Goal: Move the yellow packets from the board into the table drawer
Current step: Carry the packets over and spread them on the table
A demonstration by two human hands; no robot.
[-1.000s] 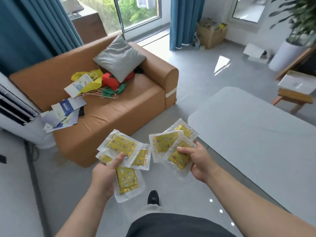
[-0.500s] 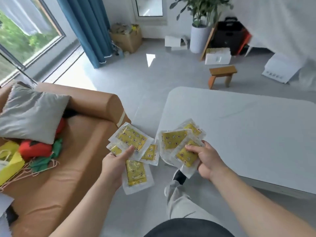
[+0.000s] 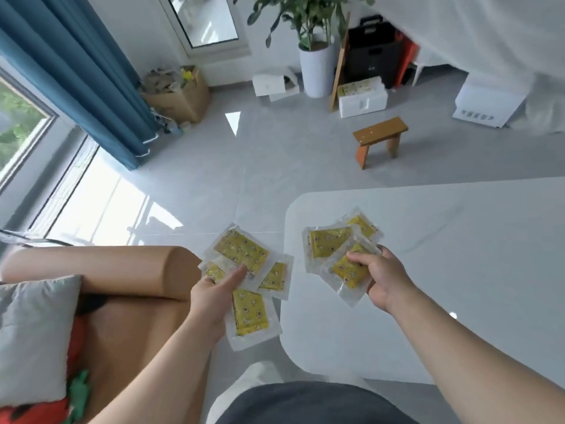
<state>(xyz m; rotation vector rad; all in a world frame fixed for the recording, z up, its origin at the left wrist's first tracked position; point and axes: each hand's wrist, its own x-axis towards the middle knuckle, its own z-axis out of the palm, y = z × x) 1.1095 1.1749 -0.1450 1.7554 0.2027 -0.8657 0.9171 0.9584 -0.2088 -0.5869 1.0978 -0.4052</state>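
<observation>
Fingers of the left hand (image 3: 211, 298) pinch four fanned yellow packets (image 3: 241, 249) over the floor (image 3: 214, 194), just off the surface (image 3: 458, 255)'s left edge; the right hand (image 3: 382, 280) grips a second fan (image 3: 330, 243) of three above that edge.

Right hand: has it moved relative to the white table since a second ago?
Yes. The right hand, gripping yellow packets, was over floor short of the white table; now it is above its corner.

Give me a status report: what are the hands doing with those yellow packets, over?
Left hand grips four yellow packets. Right hand grips three more, by the white table edge. No drawer in view; nothing blocking.
</observation>
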